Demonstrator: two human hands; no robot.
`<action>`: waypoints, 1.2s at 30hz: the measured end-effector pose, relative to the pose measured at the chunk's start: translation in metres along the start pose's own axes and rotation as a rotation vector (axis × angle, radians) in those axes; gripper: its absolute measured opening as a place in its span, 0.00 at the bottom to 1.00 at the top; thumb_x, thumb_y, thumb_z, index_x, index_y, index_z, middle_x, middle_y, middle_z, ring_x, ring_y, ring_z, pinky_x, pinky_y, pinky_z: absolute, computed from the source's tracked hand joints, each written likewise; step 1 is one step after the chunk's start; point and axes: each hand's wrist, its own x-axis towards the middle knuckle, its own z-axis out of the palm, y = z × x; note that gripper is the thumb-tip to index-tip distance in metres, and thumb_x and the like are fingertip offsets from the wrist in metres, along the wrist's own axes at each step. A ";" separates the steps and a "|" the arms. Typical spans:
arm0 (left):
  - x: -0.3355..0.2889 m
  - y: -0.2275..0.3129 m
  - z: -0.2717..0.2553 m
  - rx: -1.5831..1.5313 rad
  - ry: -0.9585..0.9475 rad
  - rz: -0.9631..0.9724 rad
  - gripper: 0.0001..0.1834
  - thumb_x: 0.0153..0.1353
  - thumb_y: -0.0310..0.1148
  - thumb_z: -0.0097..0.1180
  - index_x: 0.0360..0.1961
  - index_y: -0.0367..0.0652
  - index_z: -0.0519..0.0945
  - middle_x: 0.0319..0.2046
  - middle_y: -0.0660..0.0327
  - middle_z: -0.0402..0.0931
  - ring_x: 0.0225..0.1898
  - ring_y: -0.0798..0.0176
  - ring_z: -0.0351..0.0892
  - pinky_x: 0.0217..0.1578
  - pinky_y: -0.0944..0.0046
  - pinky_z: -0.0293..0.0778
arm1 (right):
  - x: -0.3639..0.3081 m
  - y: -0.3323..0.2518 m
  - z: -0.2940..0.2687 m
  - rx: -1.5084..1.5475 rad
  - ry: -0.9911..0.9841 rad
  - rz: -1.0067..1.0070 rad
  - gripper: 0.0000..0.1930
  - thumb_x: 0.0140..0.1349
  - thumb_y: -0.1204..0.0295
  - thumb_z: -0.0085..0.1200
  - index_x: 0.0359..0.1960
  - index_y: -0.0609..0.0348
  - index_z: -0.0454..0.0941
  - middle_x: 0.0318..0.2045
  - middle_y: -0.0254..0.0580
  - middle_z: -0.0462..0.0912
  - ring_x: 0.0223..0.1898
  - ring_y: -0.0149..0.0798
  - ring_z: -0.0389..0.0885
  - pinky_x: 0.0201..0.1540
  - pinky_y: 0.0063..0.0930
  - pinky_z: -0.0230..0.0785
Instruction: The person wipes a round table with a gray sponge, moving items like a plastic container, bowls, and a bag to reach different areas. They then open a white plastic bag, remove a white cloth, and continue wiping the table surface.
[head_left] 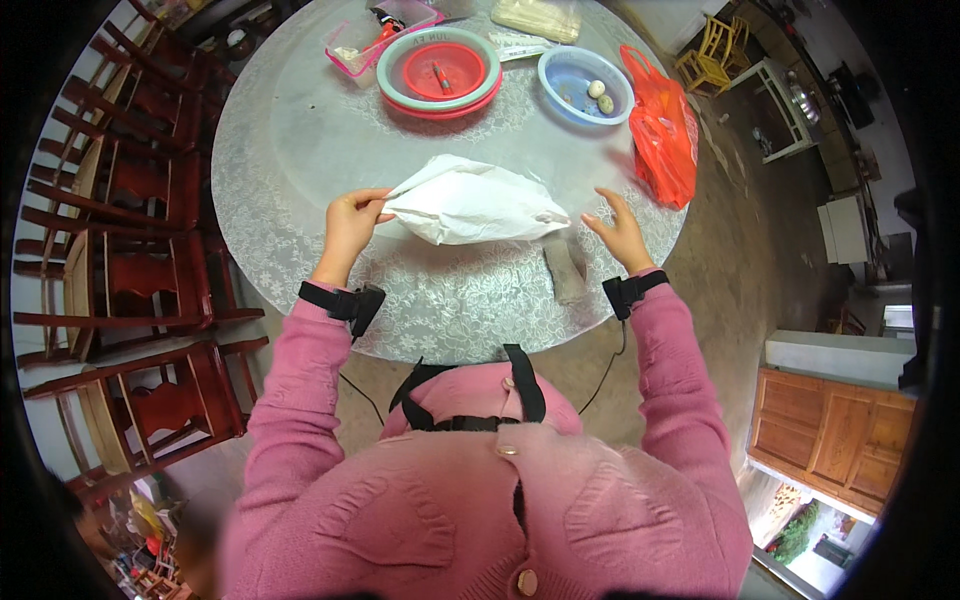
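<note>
A white plastic bag (480, 200) stretches sideways above the near half of the round table (300, 220). My left hand (352, 228) pinches its left end between thumb and fingers. To the right, my right hand (618, 232) has its fingers apart and holds nothing, a short gap from the bag's right end. Below that end lies a folded grey-brown cloth (566, 270) on the lace-patterned table cover. What the bag contains, if anything, cannot be seen.
Toward the back stand stacked green and red basins (440, 70), a pink plastic container (350, 60) and a blue basin (560, 95) with egg-like objects (597, 90). A red plastic bag (662, 140) lies at the right edge. Dark red wooden chairs (150, 280) line the left.
</note>
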 end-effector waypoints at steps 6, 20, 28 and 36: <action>-0.015 0.071 0.043 0.310 0.014 0.355 0.13 0.63 0.18 0.52 0.43 0.31 0.87 0.34 0.52 0.88 0.32 0.65 0.88 0.35 0.67 0.82 | 0.022 -0.143 0.034 -0.193 -0.015 -0.502 0.50 0.45 0.54 0.77 0.69 0.61 0.66 0.70 0.54 0.66 0.74 0.56 0.59 0.75 0.49 0.51; -0.043 0.116 0.055 0.380 -0.097 0.762 0.56 0.47 0.37 0.79 0.76 0.48 0.60 0.70 0.51 0.66 0.69 0.51 0.69 0.63 0.52 0.71 | 0.030 -0.192 0.060 -0.005 0.184 -0.430 0.14 0.48 0.83 0.62 0.39 0.60 0.84 0.41 0.45 0.85 0.49 0.46 0.82 0.58 0.42 0.69; -0.025 0.050 0.087 0.068 -0.273 0.536 0.79 0.30 0.44 0.86 0.79 0.42 0.43 0.73 0.45 0.57 0.76 0.40 0.52 0.74 0.46 0.51 | 0.020 -0.209 0.054 0.368 0.004 -0.390 0.20 0.49 0.86 0.62 0.48 0.64 0.84 0.53 0.44 0.82 0.55 0.44 0.81 0.56 0.35 0.74; -0.024 0.043 0.103 0.224 -0.230 0.527 0.49 0.44 0.32 0.77 0.69 0.42 0.67 0.65 0.50 0.71 0.63 0.47 0.74 0.60 0.56 0.73 | 0.015 -0.207 0.060 0.616 -0.155 -0.334 0.18 0.55 0.85 0.60 0.50 0.65 0.82 0.55 0.43 0.81 0.57 0.37 0.80 0.59 0.30 0.72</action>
